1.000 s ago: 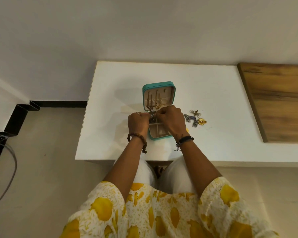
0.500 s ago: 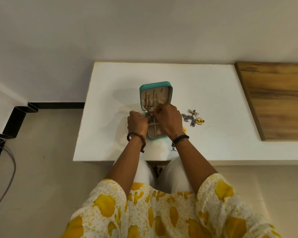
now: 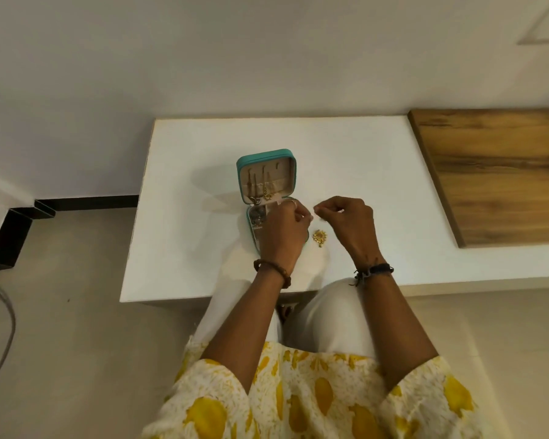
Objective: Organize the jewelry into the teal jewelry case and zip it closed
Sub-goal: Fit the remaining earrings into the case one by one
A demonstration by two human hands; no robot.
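We have our right hand (image 3: pixel 351 223) curled with thumb and fingertips pinched together, and our left hand (image 3: pixel 282 231) curled the same way just beside it; between the two pinches something very fine seems to run, a thin chain or a hook, but it is too small for us to name, so we judge both hands closed on one slight piece of jewelry. Just below that pinch, on the white table (image 3: pixel 346 153), lies a gold pendant (image 3: pixel 319 237), apart from both hands. Under our left hand sits the teal jewelry case (image 3: pixel 268 177), open, its lid standing up beyond our knuckles with a few chains hanging on the lining.

We judge these pieces very light, limp in the chain and stiff only at the charm, quick to tangle and slip; the pendant is best taken by its rim or loop, the chains by the clasp end. The case looks rigid enough to steady with one hand while zipping.

Our left hand covers most of the tray, so we cannot tell which compartments are filled. The zipper pull is not visible. Further right of our grip lies a wooden board (image 3: pixel 495 172).
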